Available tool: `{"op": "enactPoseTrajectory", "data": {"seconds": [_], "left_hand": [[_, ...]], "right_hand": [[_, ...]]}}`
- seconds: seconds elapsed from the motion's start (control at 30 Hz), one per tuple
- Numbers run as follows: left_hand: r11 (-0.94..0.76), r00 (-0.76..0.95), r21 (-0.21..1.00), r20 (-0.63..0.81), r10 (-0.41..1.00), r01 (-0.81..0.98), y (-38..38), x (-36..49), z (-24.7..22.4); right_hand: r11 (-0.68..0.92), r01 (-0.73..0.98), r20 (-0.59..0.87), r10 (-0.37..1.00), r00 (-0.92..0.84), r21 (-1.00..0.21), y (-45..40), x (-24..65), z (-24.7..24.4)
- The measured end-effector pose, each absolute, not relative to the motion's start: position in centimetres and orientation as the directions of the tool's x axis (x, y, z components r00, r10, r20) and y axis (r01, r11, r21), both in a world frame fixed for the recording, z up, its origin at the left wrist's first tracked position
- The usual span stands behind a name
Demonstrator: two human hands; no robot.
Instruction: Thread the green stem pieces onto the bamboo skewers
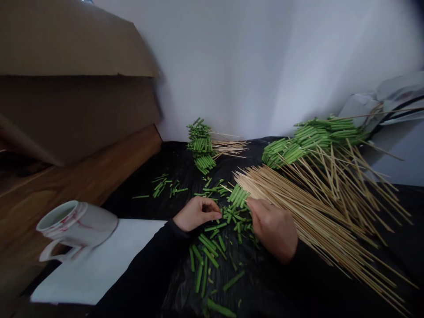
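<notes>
My right hand (274,227) is closed round a thin bamboo skewer whose pointed end sticks out to the upper left. Short green stalk pieces (238,195), like cut green beans, sit side by side across that skewer. Just left of it, my left hand (200,213) has its thumb and fingers pinched together over the loose pieces; what is between the fingertips is too small to make out. Beneath and in front of both hands lie loose cut green stalks (208,249) on black plastic sheeting (179,282).
Plain bamboo skewers (314,212) lie in a large pile at right. Behind them are filled green skewers (314,139), with another stack (201,148) near the wall. A white mug (79,223) lies tilted on white paper (132,238), below a cardboard box (76,110).
</notes>
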State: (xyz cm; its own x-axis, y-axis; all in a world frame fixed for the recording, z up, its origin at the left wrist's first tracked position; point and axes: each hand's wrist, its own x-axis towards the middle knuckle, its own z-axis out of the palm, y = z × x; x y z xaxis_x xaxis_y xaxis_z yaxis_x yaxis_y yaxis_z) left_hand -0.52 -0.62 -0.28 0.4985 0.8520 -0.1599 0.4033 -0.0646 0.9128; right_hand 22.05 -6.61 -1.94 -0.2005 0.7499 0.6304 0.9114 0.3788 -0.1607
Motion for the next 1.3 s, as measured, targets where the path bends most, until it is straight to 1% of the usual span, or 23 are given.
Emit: {"op": "enactPoseTrajectory", "data": {"seconds": [0.07, 0.1, 0.13, 0.17, 0.2, 0.27, 0.3, 0.37, 0.4, 0.47, 0.53, 0.6, 0.7, 0.8, 0.83, 0.93, 1.0, 1.07, 1.2, 1.3], "left_hand": [[-0.144, 0.494, 0.870, -0.125, 0.861, 0.471, -1.1, -1.2, 1.1], [-0.197, 0.490, 0.825, -0.107, 0.865, 0.529, -1.6, -2.0, 2.2], [-0.262, 0.497, 0.754, -0.097, 0.862, 0.602, -2.2, -3.0, 3.4], [-0.312, 0.512, 0.665, -0.124, 0.850, 0.678, -3.1, -4.2, 4.6], [-0.325, 0.495, 0.573, -0.165, 0.853, 0.752, -4.2, -5.7, 5.7], [-0.260, 0.389, 0.408, -0.274, 0.880, 0.875, -6.8, -8.9, 7.1], [-0.205, 0.309, 0.340, -0.289, 0.906, 0.918, -8.1, -10.6, 7.4], [-0.078, 0.149, 0.235, -0.302, 0.942, 0.969, -10.4, -13.6, 7.2], [-0.038, 0.107, 0.209, -0.328, 0.939, 0.977, -11.2, -14.7, 6.9], [0.019, 0.054, 0.215, -0.330, 0.942, 0.976, -12.1, -16.1, 6.3], [0.046, 0.036, 0.273, -0.288, 0.957, 0.961, -12.0, -15.9, 6.2], [0.018, 0.066, 0.346, -0.230, 0.971, 0.938, -11.0, -14.2, 6.5], [-0.126, 0.215, 0.449, -0.153, 0.964, 0.885, -8.9, -10.2, 6.7], [-0.267, 0.396, 0.536, -0.139, 0.908, 0.801, -7.0, -6.1, 5.5], [-0.295, 0.427, 0.553, -0.124, 0.895, 0.779, -6.5, -5.0, 4.9], [-0.344, 0.466, 0.537, -0.107, 0.878, 0.771, -5.6, -2.5, 3.0], [-0.344, 0.457, 0.512, -0.110, 0.882, 0.787, -5.4, -1.8, 2.3], [-0.336, 0.452, 0.515, -0.116, 0.884, 0.789, -5.5, -1.8, 2.2], [-0.328, 0.502, 0.560, -0.188, 0.844, 0.761, -6.4, -2.8, 2.7], [-0.338, 0.514, 0.517, -0.242, 0.823, 0.786, -7.1, -3.1, 2.9]], "right_hand": [[0.389, 0.909, 0.626, 0.749, -0.217, -0.150, -6.7, 22.0, -2.1], [0.394, 0.907, 0.625, 0.748, -0.224, -0.147, -6.7, 22.0, -2.2], [0.400, 0.905, 0.625, 0.746, -0.229, -0.145, -6.7, 22.1, -2.4], [0.408, 0.902, 0.627, 0.742, -0.235, -0.144, -6.7, 22.2, -2.5], [0.417, 0.897, 0.631, 0.737, -0.241, -0.145, -6.8, 22.2, -2.6], [0.436, 0.888, 0.642, 0.725, -0.249, -0.148, -6.9, 22.3, -2.9], [0.445, 0.883, 0.646, 0.720, -0.253, -0.150, -6.9, 22.3, -3.0], [0.458, 0.875, 0.645, 0.719, -0.260, -0.158, -7.1, 22.2, -3.1], [0.460, 0.873, 0.641, 0.722, -0.260, -0.164, -7.2, 22.1, -3.1], [0.459, 0.871, 0.626, 0.735, -0.262, -0.174, -7.4, 21.9, -3.2], [0.450, 0.874, 0.618, 0.744, -0.254, -0.184, -7.5, 21.8, -3.2], [0.451, 0.872, 0.619, 0.744, -0.250, -0.190, -7.4, 21.9, -3.1], [0.460, 0.867, 0.619, 0.742, -0.257, -0.192, -7.3, 22.0, -3.0], [0.466, 0.863, 0.610, 0.746, -0.266, -0.195, -7.3, 22.2, -3.0], [0.469, 0.861, 0.608, 0.748, -0.268, -0.197, -7.3, 22.2, -3.0], [0.481, 0.852, 0.604, 0.747, -0.276, -0.206, -7.4, 22.2, -3.0], [0.492, 0.845, 0.608, 0.742, -0.282, -0.208, -7.4, 22.3, -3.0], [0.494, 0.846, 0.615, 0.736, -0.284, -0.200, -7.5, 22.3, -3.0], [0.497, 0.852, 0.623, 0.722, -0.299, -0.166, -7.7, 22.2, -2.7], [0.508, 0.845, 0.619, 0.721, -0.313, -0.164, -7.8, 22.0, -2.7]]}}
